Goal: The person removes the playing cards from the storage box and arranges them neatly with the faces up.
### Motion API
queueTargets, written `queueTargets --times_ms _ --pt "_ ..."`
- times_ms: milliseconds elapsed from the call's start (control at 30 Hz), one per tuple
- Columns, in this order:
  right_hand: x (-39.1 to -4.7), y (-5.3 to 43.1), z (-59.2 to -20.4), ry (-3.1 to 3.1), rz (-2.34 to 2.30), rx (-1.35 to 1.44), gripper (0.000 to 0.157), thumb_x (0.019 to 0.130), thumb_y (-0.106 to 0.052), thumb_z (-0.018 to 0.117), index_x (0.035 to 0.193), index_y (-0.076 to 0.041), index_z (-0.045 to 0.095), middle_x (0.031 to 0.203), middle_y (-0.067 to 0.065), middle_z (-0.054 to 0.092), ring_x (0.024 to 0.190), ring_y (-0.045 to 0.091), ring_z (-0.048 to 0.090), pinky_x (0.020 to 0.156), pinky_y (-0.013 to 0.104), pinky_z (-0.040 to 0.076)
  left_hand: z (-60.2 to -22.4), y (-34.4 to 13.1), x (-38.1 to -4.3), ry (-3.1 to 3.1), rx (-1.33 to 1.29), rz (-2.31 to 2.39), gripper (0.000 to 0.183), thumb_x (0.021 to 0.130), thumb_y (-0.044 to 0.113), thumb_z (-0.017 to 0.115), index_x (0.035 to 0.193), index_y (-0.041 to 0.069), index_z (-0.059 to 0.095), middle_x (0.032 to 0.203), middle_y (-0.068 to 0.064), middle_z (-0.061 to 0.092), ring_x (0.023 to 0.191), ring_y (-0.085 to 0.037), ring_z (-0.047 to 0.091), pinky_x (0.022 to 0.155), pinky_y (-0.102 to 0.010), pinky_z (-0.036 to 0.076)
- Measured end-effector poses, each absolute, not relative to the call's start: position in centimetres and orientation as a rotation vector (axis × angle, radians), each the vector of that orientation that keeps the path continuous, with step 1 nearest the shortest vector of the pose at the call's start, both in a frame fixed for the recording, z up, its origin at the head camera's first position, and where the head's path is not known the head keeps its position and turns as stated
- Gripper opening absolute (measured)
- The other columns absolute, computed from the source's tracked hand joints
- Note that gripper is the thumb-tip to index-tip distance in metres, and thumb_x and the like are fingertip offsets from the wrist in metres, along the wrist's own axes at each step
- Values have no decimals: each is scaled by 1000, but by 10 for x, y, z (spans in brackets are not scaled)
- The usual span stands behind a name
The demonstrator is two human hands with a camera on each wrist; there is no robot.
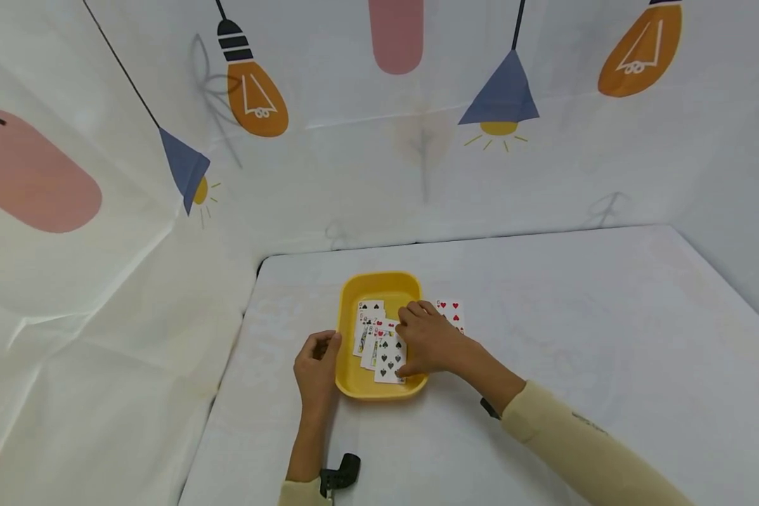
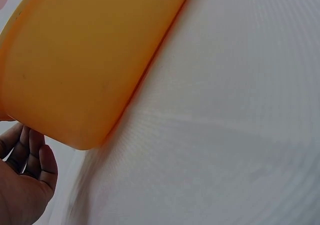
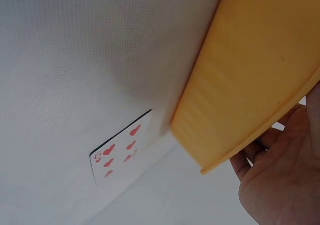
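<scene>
the head view is evenly lit, with faint shadows cast on the white tabletop [image 1: 575,309] and pale glare caught along creases in the printed wall sheet [image 1: 133,281]. the wrist views are dimmer; the six of hearts [image 3: 119,157] is softly blurred.

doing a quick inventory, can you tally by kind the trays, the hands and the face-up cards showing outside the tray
Trays: 1, the yellow tray
Hands: 2, the left hand and the right hand
Face-up cards showing outside: 1, a hearts card
Total: 4

The cards inside the tray are not counted.
</scene>
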State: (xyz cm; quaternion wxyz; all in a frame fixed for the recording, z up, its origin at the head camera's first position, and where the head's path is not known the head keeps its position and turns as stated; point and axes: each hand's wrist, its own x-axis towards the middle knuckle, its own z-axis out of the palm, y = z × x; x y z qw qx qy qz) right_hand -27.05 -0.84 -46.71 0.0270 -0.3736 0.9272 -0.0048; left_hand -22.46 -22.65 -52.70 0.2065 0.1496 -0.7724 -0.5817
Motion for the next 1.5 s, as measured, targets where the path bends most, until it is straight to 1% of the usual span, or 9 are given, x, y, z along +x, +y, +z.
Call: queueTargets --times_ms 133,300,467,567,700,800,933,1100,1500 --pt "-271 -10 -466 2860 2 -1149 74 70 -70 78 108 -7 70 108 4 50 108 24 41 109 45 30 -525 -226 -224 -2156 417 -1613 22 94 30 72 102 9 73 93 -6 68 83 -20 59 71 -19 48" --pt "-273 -13 -469 2858 62 -1121 77 69 -74 76 106 -7 70 109 4 52 107 24 42 109 44 30 -525 -227 -224 -2147 406 -1626 24 94 31 72 102 8 73 93 -6 68 83 -20 60 72 -19 48" --pt "-273 -16 -473 2859 92 -1086 82 68 -75 76 110 -6 70 116 6 54 112 25 43 111 44 28 -525 -226 -225 -2134 402 -1643 23 94 30 73 102 8 73 93 -7 68 83 -20 60 71 -19 49" --pt "-273 -16 -473 2857 88 -1068 83 67 -75 76 111 -5 70 115 6 54 114 26 43 111 44 28 -525 -226 -225 -2136 405 -1640 20 94 27 73 101 8 74 93 -7 68 83 -20 60 71 -20 49" --pt "-272 -17 -472 2853 85 -1051 81 65 -73 79 109 -6 70 113 6 54 115 27 43 111 44 28 -525 -226 -226 -2146 408 -1616 18 94 26 73 101 9 74 92 -6 69 82 -20 60 71 -20 49" --pt "-271 -20 -472 2831 90 -1029 80 64 -72 80 109 -6 71 116 7 54 119 28 42 113 44 25 -525 -226 -226 -2149 413 -1605 19 94 27 73 101 9 74 92 -6 68 82 -19 60 71 -20 48" --pt "-271 -24 -473 2803 119 -986 82 64 -70 81 114 -7 70 121 7 54 123 28 40 116 45 22 -525 -226 -225 -2151 409 -1604 20 94 27 73 101 8 74 92 -6 68 82 -19 59 71 -19 48" --pt "-271 -25 -473 2791 144 -984 83 64 -70 80 116 -7 69 119 7 53 122 28 40 116 46 22 -524 -226 -225 -2149 408 -1598 20 94 27 73 101 9 74 92 -6 68 81 -19 59 70 -20 48" --pt "-277 -19 -465 2821 123 -1032 81 67 -70 79 114 -5 68 115 8 51 116 27 40 113 47 25 -525 -226 -226 -2174 434 -1583 21 94 29 72 102 9 73 92 -5 68 82 -19 58 71 -20 47"
